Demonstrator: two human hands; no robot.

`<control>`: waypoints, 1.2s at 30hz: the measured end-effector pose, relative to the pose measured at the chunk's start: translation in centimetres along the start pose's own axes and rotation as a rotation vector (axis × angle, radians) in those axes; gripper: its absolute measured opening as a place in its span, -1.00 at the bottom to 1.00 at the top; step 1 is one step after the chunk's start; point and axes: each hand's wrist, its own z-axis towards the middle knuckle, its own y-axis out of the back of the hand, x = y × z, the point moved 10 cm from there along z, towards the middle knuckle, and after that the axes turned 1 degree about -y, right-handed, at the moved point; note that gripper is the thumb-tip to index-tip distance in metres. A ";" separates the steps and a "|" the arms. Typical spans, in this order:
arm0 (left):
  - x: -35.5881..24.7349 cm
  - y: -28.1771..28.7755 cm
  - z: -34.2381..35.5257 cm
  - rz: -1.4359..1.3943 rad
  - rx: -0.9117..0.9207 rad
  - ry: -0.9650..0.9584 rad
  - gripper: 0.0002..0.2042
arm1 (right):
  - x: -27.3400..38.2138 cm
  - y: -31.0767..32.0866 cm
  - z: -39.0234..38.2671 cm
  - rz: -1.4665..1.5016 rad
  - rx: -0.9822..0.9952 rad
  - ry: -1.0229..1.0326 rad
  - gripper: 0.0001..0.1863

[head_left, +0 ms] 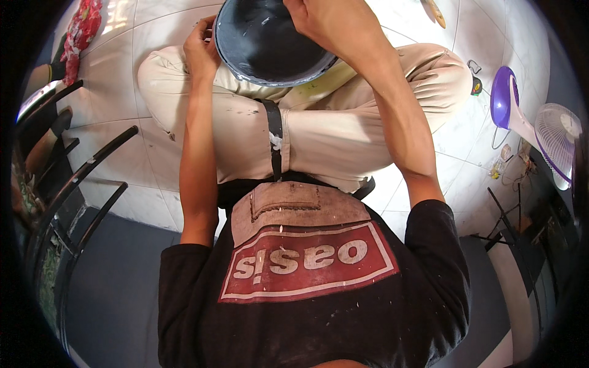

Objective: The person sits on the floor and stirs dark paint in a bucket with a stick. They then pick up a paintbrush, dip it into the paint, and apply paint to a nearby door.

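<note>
I sit cross-legged with a dark grey bucket [270, 77] between my knees, partly cut off by the upper edge. Its inside is dark and wet-looking, with pale smears on the wall. My left hand [204, 48] grips the bucket's left side, fingers bent at the rim. Over the right part of the opening, my right hand [316, 17] reaches in from above with its fingers curled closed. Their tips lie at the picture's upper edge, so anything in them is hidden.
White tiles [116, 147] surround me. A purple and white fan [521, 122] lies at the right, near loose cords. A wooden handle [435, 13] shows at the upper right. Black metal bars [92, 162] and a red patterned cloth [81, 37] are at the left.
</note>
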 end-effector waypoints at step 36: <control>0.3 -0.1 0.1 0.062 -0.003 -0.011 -0.75 | -0.8 0.0 0.4 0.066 0.043 -0.155 -0.56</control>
